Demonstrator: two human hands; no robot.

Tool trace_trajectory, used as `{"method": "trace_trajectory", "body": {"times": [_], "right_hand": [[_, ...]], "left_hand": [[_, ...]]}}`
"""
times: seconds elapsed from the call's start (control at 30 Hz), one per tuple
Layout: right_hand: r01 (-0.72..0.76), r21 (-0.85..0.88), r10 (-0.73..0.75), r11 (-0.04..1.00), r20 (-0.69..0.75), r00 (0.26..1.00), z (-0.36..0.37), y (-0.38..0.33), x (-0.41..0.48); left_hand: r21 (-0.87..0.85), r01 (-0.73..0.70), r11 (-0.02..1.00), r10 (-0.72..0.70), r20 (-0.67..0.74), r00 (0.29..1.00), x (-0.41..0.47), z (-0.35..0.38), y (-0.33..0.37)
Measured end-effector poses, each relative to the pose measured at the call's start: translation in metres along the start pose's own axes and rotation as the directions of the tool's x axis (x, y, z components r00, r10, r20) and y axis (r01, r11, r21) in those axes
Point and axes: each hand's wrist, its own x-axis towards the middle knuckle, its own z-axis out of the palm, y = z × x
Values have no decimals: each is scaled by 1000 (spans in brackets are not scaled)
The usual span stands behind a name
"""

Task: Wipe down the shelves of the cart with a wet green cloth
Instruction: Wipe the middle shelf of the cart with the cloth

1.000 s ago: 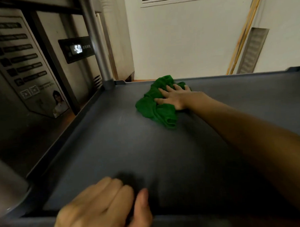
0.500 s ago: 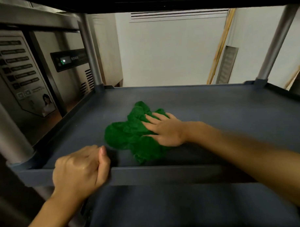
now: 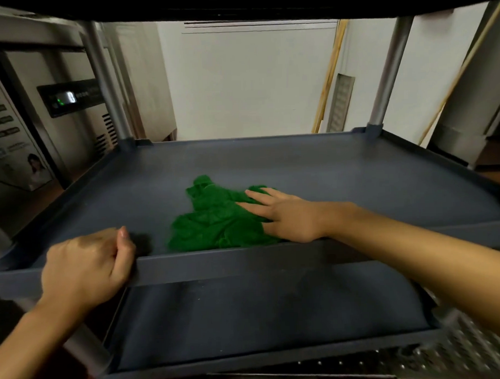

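No text could be read. The control panel [image 3: 70,97] on the steel appliance [image 3: 40,63] at left showed a lit display, its characters blurred. The sticker [image 3: 6,141] on its front carried printed rows, too smeared to read.

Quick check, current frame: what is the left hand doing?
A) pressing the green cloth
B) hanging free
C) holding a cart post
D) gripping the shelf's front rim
D: the left hand curls over the front rim of the shelf, while the right hand lies flat on the green cloth.
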Motion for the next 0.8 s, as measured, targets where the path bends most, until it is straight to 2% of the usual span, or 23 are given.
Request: {"method": "trace_trajectory", "body": {"times": [0.27, 0.4, 0.5, 0.6, 0.7, 0.8], "right_hand": [[-99, 160, 104, 982, -21, 994, 2, 56, -67], [-254, 204, 255, 946, 20, 967, 2, 91, -105], [-338, 273, 340, 901, 41, 940, 2, 106, -123], [-344, 342, 362, 874, 14, 932, 2, 112, -124], [-335, 364, 361, 869, -3, 933, 3, 112, -117], [-321, 372, 350, 871, -12, 937, 5, 108, -105]], "left_hand": [[-97, 23, 995, -20, 32, 999, -2, 8, -14], [-110, 36, 993, -27, 81, 996, -5, 9, -20], [-109, -34, 993, 47, 115, 992, -3, 6, -24], [-98, -112, 989, 122, 100, 988, -8, -4, -34], [-34, -77, 996, 78, 35, 996, -19, -11, -52], [-43, -47, 998, 48, 6, 999, -26, -7, -52]]}}
